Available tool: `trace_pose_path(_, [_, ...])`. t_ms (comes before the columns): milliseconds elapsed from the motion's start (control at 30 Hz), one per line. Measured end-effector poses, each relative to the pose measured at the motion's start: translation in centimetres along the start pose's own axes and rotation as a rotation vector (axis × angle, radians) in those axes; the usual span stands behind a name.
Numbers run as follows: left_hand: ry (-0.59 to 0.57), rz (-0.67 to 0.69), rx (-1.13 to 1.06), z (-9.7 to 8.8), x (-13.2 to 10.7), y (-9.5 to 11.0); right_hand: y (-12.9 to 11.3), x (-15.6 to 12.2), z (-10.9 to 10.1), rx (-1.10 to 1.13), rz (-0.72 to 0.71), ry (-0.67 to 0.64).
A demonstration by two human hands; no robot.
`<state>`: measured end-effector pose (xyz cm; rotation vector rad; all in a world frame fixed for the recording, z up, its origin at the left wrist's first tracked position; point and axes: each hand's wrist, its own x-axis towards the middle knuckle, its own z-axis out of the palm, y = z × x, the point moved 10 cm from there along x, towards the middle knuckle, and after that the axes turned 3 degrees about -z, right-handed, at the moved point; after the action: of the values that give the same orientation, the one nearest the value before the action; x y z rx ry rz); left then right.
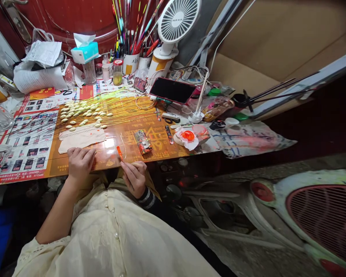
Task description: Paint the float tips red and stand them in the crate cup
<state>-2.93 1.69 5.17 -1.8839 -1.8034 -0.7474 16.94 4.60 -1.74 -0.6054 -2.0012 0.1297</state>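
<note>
The right hand [134, 177] pinches narrowly on a slim orange-tipped stem [119, 152], which points toward eleven o'clock. The left hand [80, 165] lies open on the printed table cover [123, 134], just below a cream cloth [82, 139]. Farther out at eleven o'clock, many pale seed-shaped bodies [83, 114] on long thin stems remain unpainted. At twelve o'clock, brightly coloured slender sticks [129, 34] already stand in a white pot [131, 63].

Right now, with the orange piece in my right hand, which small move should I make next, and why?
Probably bring your left hand across to steady the orange piece: your right hand pinches it alone, and the left lies on the desk, seemingly empty.
</note>
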Motion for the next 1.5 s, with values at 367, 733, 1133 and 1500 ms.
trace_pose_path(367, [0.009, 0.011, 0.004, -0.1, 0.1, 0.0, -0.4, 0.6, -0.8, 0.004, -0.019, 0.046])
trace_pose_path(733, [0.021, 0.037, 0.024, -0.2, 0.1, 0.2, -1.3, 0.9, -1.2, 0.074, -0.060, 0.079])
trace_pose_path(1133, [0.026, 0.031, 0.038, -0.4, 0.2, 0.4, -0.9, 0.5, -1.1, 0.022, -0.014, 0.077])
trace_pose_path(1500, [0.047, 0.053, 0.047, -0.5, 0.2, 0.5, -0.8, 0.7, -1.0, 0.020, -0.004, 0.074])
